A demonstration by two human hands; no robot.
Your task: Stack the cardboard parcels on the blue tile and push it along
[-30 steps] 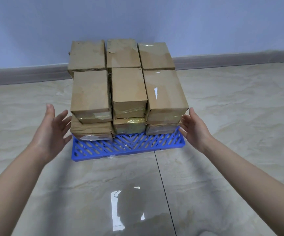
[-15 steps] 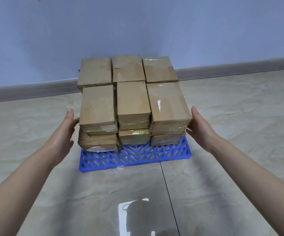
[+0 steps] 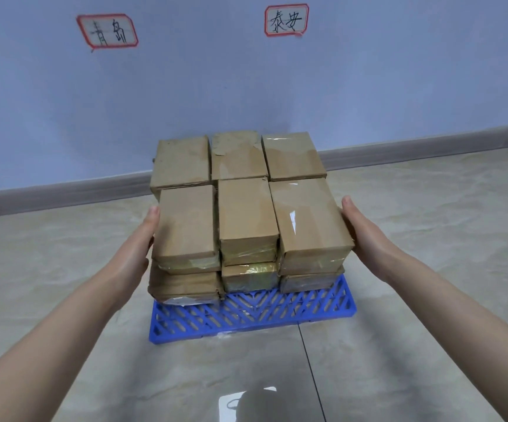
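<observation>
On the glossy beige floor (image 3: 429, 239), close to a grey skirting board (image 3: 64, 193) and a pale blue wall (image 3: 246, 86), lies the blue tile (image 3: 246, 315), a plastic lattice with its near strip left bare. The cardboard parcels (image 3: 246, 214) sit on it in two layers, the top one showing three columns and two rows packed edge to edge, many wrapped in clear tape. The lower front-left parcel juts slightly past the tile's left edge. The left hand (image 3: 137, 248) lies flat against the left side of the front-left upper parcel, fingers straight and pointing toward the wall, gripping nothing. The right hand (image 3: 365, 239) mirrors it, palm pressed flat to the right side of the front-right upper parcel, fingers extended. Two red-bordered paper labels (image 3: 107, 31) with handwritten characters are stuck high on the wall. A dark grout line (image 3: 310, 376) runs from under the tile toward the viewer.
</observation>
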